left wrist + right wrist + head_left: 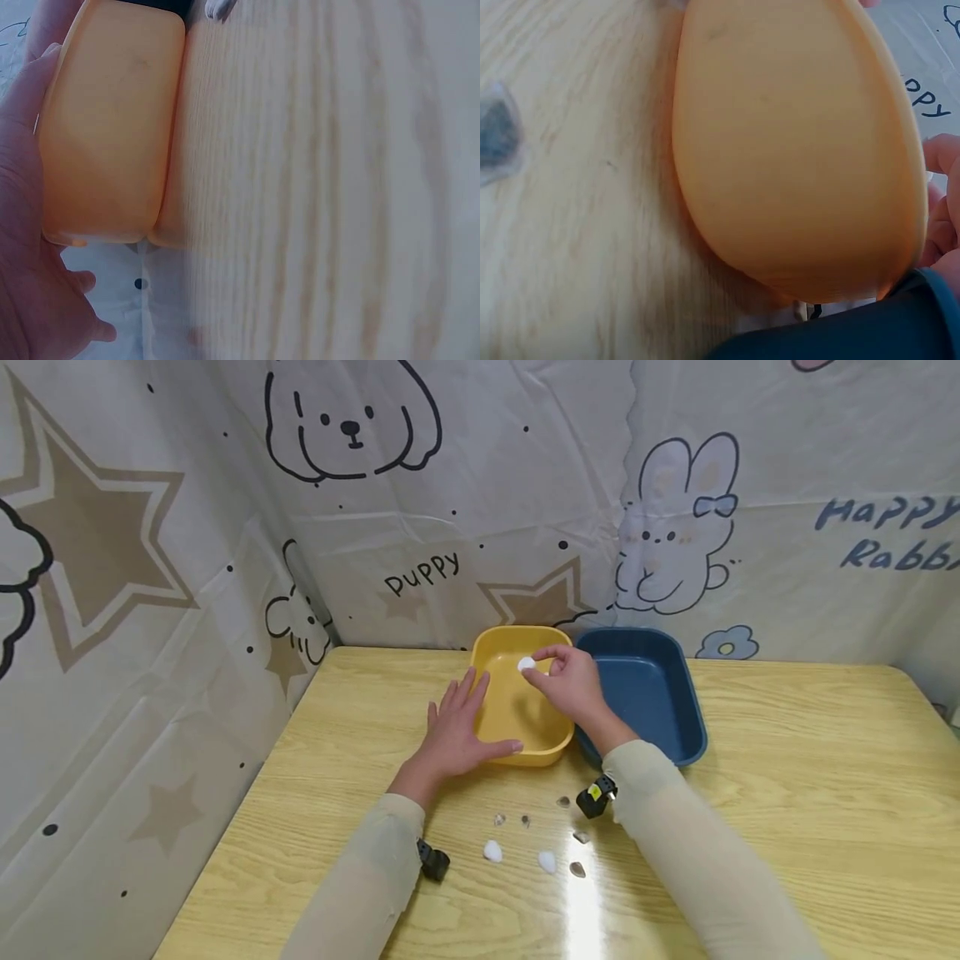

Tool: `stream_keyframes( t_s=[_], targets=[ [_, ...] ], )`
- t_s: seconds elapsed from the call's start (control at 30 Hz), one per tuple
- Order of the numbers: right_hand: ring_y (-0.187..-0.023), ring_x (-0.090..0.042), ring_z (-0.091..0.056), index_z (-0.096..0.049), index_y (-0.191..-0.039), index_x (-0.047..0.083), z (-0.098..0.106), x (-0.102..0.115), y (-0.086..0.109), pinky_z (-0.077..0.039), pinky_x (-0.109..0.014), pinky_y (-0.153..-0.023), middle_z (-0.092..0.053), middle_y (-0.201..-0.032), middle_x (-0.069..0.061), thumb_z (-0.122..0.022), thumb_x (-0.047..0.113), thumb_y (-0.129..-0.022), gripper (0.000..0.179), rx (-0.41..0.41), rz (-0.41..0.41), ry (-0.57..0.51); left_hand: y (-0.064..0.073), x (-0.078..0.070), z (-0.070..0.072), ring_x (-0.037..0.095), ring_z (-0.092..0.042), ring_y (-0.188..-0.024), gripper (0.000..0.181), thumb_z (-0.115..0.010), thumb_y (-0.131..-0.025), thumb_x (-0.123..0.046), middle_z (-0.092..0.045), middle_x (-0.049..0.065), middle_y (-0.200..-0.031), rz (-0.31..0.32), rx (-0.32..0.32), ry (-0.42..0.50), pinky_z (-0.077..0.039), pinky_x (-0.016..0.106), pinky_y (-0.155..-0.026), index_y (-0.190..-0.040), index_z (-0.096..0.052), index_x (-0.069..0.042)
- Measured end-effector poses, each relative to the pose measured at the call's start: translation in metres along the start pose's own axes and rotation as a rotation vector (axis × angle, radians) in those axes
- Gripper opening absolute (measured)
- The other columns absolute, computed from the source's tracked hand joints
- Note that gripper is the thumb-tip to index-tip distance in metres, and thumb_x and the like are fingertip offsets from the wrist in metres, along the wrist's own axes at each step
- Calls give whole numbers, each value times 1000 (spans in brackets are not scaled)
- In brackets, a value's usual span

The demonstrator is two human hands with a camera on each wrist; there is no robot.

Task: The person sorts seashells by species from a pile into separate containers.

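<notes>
Over the yellow bin (517, 758), my right hand (573, 681) pinches a small white shell-like piece (526, 665) between thumb and fingertips. My left hand (453, 735) lies along the bin's left near corner, fingers straight and spread, with the thumb reaching across the near rim. In the left wrist view the left hand (30, 225) is beside the bin's wall (112, 135). The right wrist view shows only part of the right hand (945, 217) past the bin's rim; the held piece is mostly hidden there.
A dark blue bin (693, 727) stands against the yellow one on the right. On the table nearer me lie two white pieces, one (492, 852) left of the other (547, 862), and several small brown ones, including one (577, 869) at the right. A printed curtain (465, 485) hangs behind.
</notes>
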State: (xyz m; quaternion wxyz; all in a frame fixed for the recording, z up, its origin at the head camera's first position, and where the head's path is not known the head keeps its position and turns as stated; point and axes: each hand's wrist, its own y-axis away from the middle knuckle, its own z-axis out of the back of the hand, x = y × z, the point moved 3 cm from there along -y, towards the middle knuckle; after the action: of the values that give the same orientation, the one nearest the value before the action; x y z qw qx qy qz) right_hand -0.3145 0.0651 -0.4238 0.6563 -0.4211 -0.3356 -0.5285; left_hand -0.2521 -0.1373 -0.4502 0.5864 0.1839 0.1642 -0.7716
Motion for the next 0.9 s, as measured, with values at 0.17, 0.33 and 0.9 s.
stream_keyframes(
  t_s=[0.17, 0.33, 0.9],
  targets=[
    [-49, -19, -39, -72, -105, 8, -2, -1, 0, -28, -26, -45, -42, -59, -3, -80, 26, -88, 27, -18, -8, 3, 1, 1, 0, 35, -1, -150, 120, -61, -73, -84, 2, -4, -167, -4, -3, -3, -3, 67, -111, -162, -5, -28],
    [-49, -18, -39, -72, -107, 7, -3, -2, -1, -29, -26, -45, -42, -59, -3, -79, 26, -88, 28, -21, -4, 10, 0, 2, 0, 34, 0, -151, 120, -60, -73, -85, 2, -3, -167, -9, -5, -5, -3, 67, -111, -162, -5, -28],
    [-49, -18, -39, -71, -117, 3, 1, 0, 0, -29, -26, -44, -41, -59, -3, -78, 25, -88, 37, -19, -20, -25, 0, 0, 2, 30, 3, -151, 119, -61, -73, -83, 0, 0, -168, -3, 5, -12, -3, 68, -111, -163, -8, -26]
  ],
)
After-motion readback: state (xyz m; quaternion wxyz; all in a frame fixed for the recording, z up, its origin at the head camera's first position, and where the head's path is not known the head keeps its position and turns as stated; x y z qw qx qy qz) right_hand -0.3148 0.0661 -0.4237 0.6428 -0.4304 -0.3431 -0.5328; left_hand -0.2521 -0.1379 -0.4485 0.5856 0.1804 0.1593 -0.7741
